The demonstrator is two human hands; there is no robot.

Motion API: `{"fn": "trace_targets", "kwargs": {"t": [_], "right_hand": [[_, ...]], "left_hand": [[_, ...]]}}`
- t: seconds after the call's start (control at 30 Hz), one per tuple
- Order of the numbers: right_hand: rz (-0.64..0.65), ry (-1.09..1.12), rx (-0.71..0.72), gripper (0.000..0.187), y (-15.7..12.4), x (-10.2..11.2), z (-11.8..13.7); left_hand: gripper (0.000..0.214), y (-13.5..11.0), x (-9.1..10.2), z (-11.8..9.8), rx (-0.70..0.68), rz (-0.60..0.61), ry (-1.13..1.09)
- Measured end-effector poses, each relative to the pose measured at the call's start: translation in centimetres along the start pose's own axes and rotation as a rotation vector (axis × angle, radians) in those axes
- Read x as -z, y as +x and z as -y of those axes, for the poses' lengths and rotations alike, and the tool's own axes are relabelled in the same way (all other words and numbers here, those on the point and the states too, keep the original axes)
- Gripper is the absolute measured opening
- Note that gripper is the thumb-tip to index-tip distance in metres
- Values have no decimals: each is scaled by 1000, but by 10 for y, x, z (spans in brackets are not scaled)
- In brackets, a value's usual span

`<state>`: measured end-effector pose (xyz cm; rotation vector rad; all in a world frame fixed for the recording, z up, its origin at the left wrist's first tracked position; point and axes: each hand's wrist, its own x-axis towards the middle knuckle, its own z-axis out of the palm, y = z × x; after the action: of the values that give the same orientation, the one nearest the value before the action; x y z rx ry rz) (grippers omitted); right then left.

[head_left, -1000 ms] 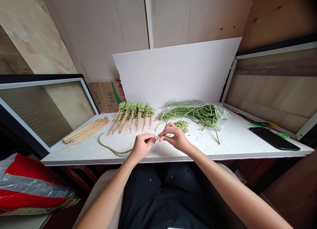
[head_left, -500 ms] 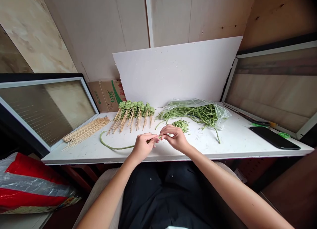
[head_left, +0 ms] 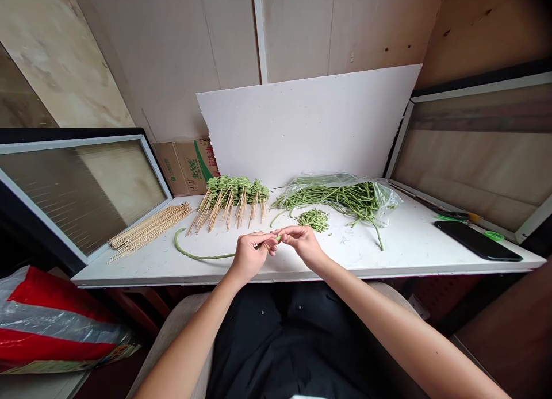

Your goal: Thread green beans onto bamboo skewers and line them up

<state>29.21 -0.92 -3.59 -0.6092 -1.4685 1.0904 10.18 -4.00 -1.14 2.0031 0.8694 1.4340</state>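
A long green bean (head_left: 207,257) runs along the table from the left and passes into my left hand (head_left: 252,253), whose fingers are closed around it. Thumb and fingertips of my right hand (head_left: 303,245) pinch the bean's other end, close against the left fingertips. Just beyond my right hand lies a small pile of short bean pieces (head_left: 314,219). Behind that, a bundle of long beans (head_left: 345,196) rests in a clear plastic bag (head_left: 382,206). Farther left are several skewers threaded with bean pieces (head_left: 235,186).
Bare wooden skewers (head_left: 149,229) lie at the left of the white table (head_left: 414,255). A cardboard box (head_left: 185,168) and a white board (head_left: 310,126) stand at the back. On the right are a black phone (head_left: 478,240) and a green ring (head_left: 494,236).
My right hand has come slightly down toward my left fingertips, with its fingers lower over the bean's end. More of the small pile of pieces now shows. The left hand has barely moved.
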Motion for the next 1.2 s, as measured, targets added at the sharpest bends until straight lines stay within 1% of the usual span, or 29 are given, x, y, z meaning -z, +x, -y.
{"fn": "trace_targets", "kwargs": {"t": [0.07, 0.17, 0.2, 0.27, 0.37, 0.43, 0.5, 0.57, 0.63, 0.7, 0.77, 0.83, 0.9, 0.97, 1.03, 1.1, 1.17, 1.2], "right_hand": [[-54, -117, 92, 35, -1, -1, 2], [-124, -445, 360, 25, 0, 4, 10], [-117, -534, 441, 20, 1, 6, 13], [-73, -640, 563, 13, 3, 12, 19], [20, -722, 670, 15, 5, 21, 24], [83, -785, 712, 16, 6, 25, 27], [126, -844, 705, 18, 5, 25, 29], [117, -854, 673, 19, 2, 21, 32], [61, -788, 640, 20, -1, 13, 35], [-14, -669, 593, 22, -3, 4, 35], [-72, -538, 514, 22, -4, -3, 32], [-102, -420, 415, 22, -4, -6, 26], [-91, -318, 325, 26, -2, -5, 19], [-73, -247, 269, 30, -1, -4, 11], [-67, -226, 243, 32, 0, -3, 5], [-74, -257, 244, 31, 2, -1, 3], [-92, -311, 261, 30, 5, 7, 4], [-120, -334, 266, 30, 8, 15, 6]], "left_hand": [[32, 0, 1, 2, -10, -12, 67], [27, 0, 5, 3, -25, 13, 217], [23, 0, 6, 3, -31, 17, 258], [22, -1, 9, -1, -40, 18, 303], [20, -2, 13, -9, -32, 70, 347], [16, -2, 15, -13, -48, 97, 390], [14, -1, 16, -15, -95, 84, 420], [17, -1, 14, -17, -156, 69, 425], [24, -1, 11, -18, -192, 69, 409], [30, -1, 7, -19, -191, 66, 359], [32, -1, 5, -18, -167, 57, 283], [31, -1, 4, -16, -126, 44, 196], [28, 0, 4, -12, -68, 42, 112], [27, 1, 5, -8, -7, 64, 49], [30, 1, 4, -7, 33, 96, 30], [35, 1, 4, -5, 56, 121, 42], [36, 1, 7, -2, 81, 117, 48], [34, 2, 9, 0, 102, 101, 43]]}}
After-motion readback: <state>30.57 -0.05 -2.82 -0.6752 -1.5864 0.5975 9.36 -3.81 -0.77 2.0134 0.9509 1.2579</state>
